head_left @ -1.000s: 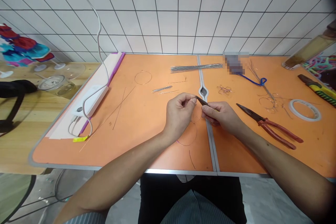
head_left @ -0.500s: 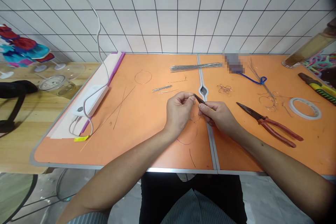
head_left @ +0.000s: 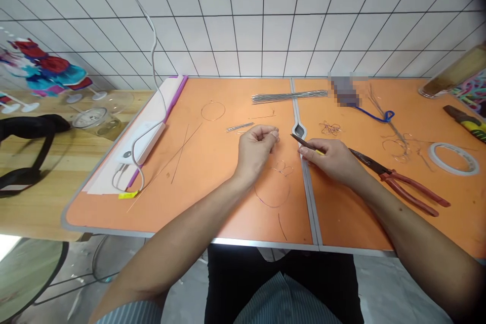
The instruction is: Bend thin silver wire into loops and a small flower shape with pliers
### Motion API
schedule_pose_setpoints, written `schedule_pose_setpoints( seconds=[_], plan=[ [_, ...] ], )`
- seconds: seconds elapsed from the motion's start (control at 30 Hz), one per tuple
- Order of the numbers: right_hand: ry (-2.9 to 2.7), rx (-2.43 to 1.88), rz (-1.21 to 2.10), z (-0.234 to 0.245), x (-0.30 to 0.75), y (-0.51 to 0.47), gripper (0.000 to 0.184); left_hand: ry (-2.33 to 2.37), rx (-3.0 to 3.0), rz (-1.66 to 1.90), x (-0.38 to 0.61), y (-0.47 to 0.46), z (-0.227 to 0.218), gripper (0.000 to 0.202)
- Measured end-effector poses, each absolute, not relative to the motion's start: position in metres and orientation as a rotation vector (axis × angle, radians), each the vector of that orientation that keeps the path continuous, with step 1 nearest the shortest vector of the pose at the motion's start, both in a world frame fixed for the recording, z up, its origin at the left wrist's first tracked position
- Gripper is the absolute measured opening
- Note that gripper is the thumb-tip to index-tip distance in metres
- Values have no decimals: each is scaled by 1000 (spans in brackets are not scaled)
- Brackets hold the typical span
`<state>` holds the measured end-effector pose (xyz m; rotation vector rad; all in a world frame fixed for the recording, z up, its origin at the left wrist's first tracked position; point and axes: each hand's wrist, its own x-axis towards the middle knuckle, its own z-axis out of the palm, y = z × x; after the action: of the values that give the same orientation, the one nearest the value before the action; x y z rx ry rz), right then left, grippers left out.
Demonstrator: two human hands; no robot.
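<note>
My left hand [head_left: 255, 154] is closed in a pinch on a thin wire [head_left: 281, 168], which hangs below the fingertips in small loops. A larger wire loop [head_left: 272, 206] shows under it, over the orange tabletop; whether the two are joined I cannot tell. In my right hand [head_left: 330, 158] is a small pair of pliers [head_left: 307, 143] with slim dark jaws and a bit of yellow at the handle. Its tip points left, a short way from the left fingertips and apart from the wire. The palm hides most of the handles.
Red-handled pliers [head_left: 398, 180] lie by my right forearm, near a white tape roll [head_left: 433, 159]. Straight wires [head_left: 273, 98] lie bundled at the back, and tangled wire [head_left: 331, 128] sits right of the table's seam. A power strip [head_left: 142, 143] with a white cable stands left.
My right hand has drawn the small pliers away from the left fingertips to the right. The left hand keeps its pinch, and the wire loops below it show more fully.
</note>
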<state>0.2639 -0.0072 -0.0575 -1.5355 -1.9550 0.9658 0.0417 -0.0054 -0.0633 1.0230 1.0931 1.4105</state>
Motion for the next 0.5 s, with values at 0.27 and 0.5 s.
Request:
schedule_pose_setpoints(
  seconds=[0.27,0.5],
  plan=[
    [-1987,-1435,784,-53,261,-14,34,1083,1099,1394,43,-13,-58,18],
    [-2038,-1372,656,-54,263,-15,27,1067,1183,1351,45,-16,-57,11]
  ],
)
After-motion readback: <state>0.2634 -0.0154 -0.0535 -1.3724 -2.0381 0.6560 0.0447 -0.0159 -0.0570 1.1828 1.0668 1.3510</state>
